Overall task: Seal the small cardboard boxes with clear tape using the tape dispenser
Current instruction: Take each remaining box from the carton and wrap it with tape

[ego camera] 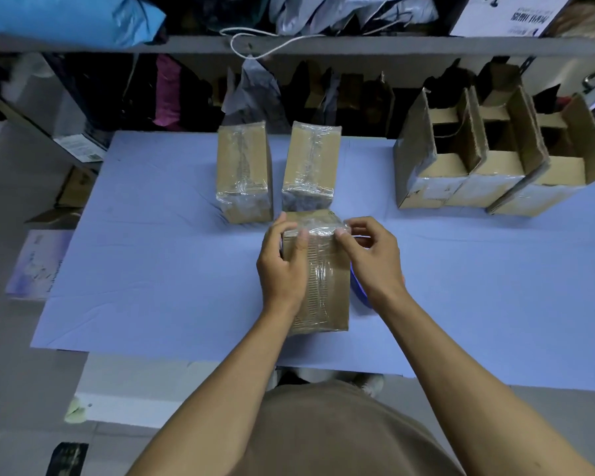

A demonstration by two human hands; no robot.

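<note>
1. Desk (152,269): flat top under a pale blue-lilac sheet. A person stands at its near edge, both bare forearms reaching forward.
2. Box in hand (318,283): small brown cardboard box at the middle of the desk, long axis running away from the viewer. A strip of clear tape (323,266) runs lengthwise along its top and wrinkles over the far edge.
3. Left hand (284,266): rests on the left side of the box top, fingers curled over the far-left corner, thumb laid on the top face beside the tape. It grips the box.
4. Right hand (371,255): at the box's far-right corner, thumb and forefinger pinched together on the crumpled tape end there; remaining fingers loosely curled, off the box.
5. Tape dispenser (358,290): only a blue curved sliver shows, on the desk just right of the box and mostly hidden under the right wrist. Neither hand holds it.
6. Two sealed boxes (244,173) (311,163): side by side just beyond the held box, both wrapped lengthwise in clear tape. The right one nearly touches the held box's far end.
7. Open boxes (488,166): three cartons in a touching row at the far right of the desk, flaps up.
8. Shelf (358,46): behind the desk, loaded with bags and a white cord.
</note>
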